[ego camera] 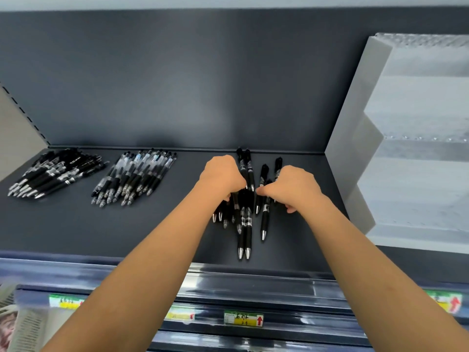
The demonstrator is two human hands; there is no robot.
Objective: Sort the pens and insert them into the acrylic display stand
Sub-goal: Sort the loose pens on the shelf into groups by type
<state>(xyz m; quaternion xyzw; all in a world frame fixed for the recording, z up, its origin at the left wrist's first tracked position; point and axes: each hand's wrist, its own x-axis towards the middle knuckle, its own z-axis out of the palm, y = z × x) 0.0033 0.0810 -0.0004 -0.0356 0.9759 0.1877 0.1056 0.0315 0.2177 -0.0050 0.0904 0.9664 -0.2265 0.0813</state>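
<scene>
My left hand (222, 177) and right hand (294, 189) curl down over the loose black pens (245, 219), fingers closing on a few each. Bare shelf (152, 232) lies open toward me. The acrylic display stand (411, 138) stands empty, close right of my right hand. Two sorted heaps (137, 174) lie well left.

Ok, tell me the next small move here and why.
Probably close both hands, left hand and right hand, around the loose black pens and square them into one bundle: they lie fanned between the hands, while the acrylic display stand looks empty.
</scene>
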